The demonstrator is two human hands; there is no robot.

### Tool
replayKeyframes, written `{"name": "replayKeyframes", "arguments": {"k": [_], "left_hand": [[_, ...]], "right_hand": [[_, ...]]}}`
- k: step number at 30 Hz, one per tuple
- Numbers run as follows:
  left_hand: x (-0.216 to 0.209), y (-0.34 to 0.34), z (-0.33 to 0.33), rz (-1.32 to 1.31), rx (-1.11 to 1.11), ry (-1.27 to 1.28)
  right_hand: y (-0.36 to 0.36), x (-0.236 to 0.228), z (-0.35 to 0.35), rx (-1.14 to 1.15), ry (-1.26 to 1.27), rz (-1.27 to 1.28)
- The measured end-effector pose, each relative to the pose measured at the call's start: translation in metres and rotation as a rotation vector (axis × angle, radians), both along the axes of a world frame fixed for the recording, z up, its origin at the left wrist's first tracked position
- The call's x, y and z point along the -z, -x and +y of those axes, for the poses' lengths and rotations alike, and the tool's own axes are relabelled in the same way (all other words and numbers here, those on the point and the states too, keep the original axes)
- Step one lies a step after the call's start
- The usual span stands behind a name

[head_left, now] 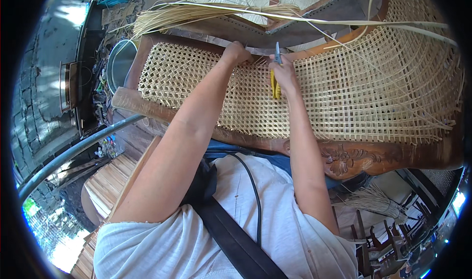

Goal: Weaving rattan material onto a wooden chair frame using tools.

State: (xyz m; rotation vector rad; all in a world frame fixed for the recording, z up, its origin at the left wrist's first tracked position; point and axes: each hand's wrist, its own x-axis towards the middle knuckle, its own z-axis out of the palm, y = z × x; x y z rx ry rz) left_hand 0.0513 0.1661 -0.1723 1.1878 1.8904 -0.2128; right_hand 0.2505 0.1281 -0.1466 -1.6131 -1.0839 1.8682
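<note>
A cane panel [255, 104] woven in open mesh stretches across a carved wooden furniture frame [354, 158] in front of me. My left hand [237, 53] rests at the far rail with its fingers curled closed; what they hold, if anything, is hidden. Short strand ends stick up just right of it. My right hand [285, 75] grips pliers [275, 85] with yellow handles, the narrow metal jaws pointing away from me. The fingertips of this hand are near the far rail too. Toward the right the weave is looser, with long strands running loose over it.
A bundle of cane strands [211, 16] lies across the wooden piece beyond the panel. Long pale strands trail to the right. A round metal container [120, 65] stands at the left, above a metal pipe [78, 151]. Another strand bundle [373, 200] lies at lower right.
</note>
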Motion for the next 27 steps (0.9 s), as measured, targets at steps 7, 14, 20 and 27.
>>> {"name": "replayKeyframes", "arguments": {"k": [7, 14, 20, 27], "left_hand": [[-0.013, -0.01, -0.008, 0.212, 0.13, -0.146], [-0.064, -0.028, -0.071, -0.012, -0.025, -0.447], [-0.223, 0.022, -0.173, 0.033, 0.092, -0.45], [-0.223, 0.053, -0.24, 0.313, 0.175, -0.576]], "right_hand": [[-0.02, -0.032, -0.046, 0.072, 0.086, 0.252], [-0.027, -0.061, -0.107, -0.118, 0.203, 0.208], [-0.003, -0.092, -0.144, -0.526, -0.062, 0.074], [0.053, -0.117, -0.147, -0.775, -0.007, 0.151]]}}
